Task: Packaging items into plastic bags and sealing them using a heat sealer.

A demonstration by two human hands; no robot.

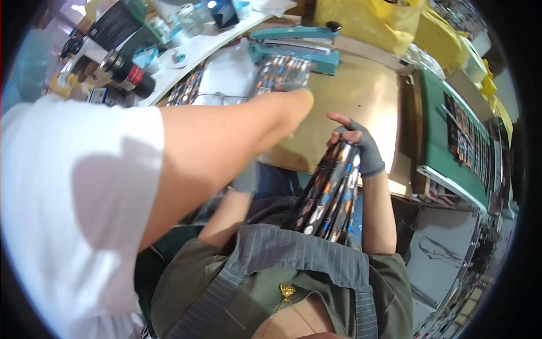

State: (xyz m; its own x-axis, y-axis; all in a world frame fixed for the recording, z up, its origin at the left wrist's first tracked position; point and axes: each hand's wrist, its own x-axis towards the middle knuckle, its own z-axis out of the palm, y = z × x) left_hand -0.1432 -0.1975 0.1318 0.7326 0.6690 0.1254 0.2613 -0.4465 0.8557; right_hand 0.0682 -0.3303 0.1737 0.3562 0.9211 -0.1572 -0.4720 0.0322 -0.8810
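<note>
My right hand point(367, 148), in a grey fingerless glove, grips the top end of a bundle of long dark patterned strips point(332, 195). Its index finger sticks out to the left, while the others curl round the bundle. The strips, spotted orange, blue and white, hang down against my apron point(299, 246). My left hand point(245, 179), also grey-gloved, is blurred and mostly covered by a co-worker's bare arm point(220, 150); its fingers are hidden. Beyond that arm lies a pack of similar patterned strips point(282, 72) in clear wrapping, close to the co-worker's hand.
A teal bag sealer point(296, 48) stands at the back of the gold-coloured work surface point(361, 85). On the right, a green board point(437, 130) carries more patterned strips. A white shelf point(197, 51) holds bottles and a dark flask point(127, 74). Yellow bags point(370, 22) sit behind.
</note>
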